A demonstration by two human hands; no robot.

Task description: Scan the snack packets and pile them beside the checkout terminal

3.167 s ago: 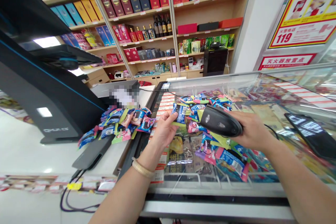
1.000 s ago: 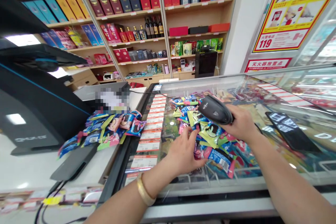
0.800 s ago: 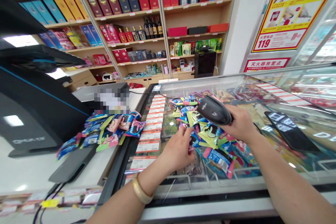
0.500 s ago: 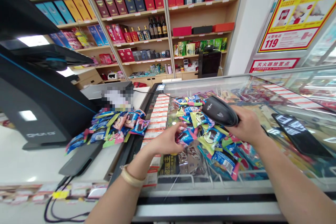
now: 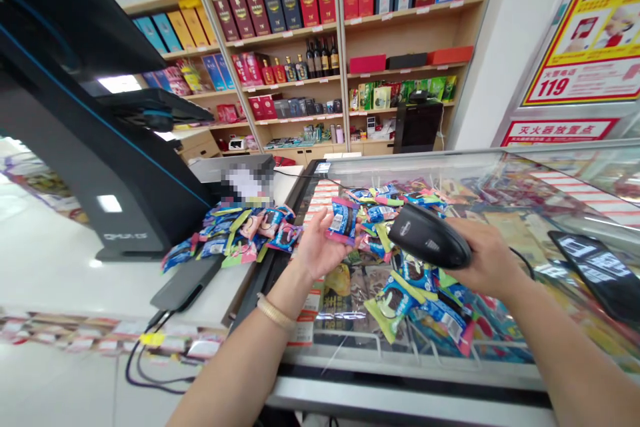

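Observation:
My left hand (image 5: 323,243) is turned palm up, its fingers closed round a small blue and pink snack packet (image 5: 343,219) with a barcode label facing up. In my right hand (image 5: 487,257) is a black handheld barcode scanner (image 5: 430,237), its head pointing left toward the packet. Between and beneath the hands, a loose pile of snack packets (image 5: 393,300) in blue, green and pink lies on the glass freezer top (image 5: 345,340). Another heap of the same packets (image 5: 250,233) rests on the white counter to the left, beside the checkout terminal.
A black checkout terminal (image 5: 135,167) stands on the white counter (image 5: 125,287), with a flat grey device (image 5: 187,283) and cables before it. A black phone (image 5: 595,273) lies on the glass at right. Shelves (image 5: 280,33) of boxes and bottles line the back.
My left hand has lifted a packet off the pile and turned it palm up, label showing. The scanner remains in my right hand, near the packet. The camera view has shifted left.

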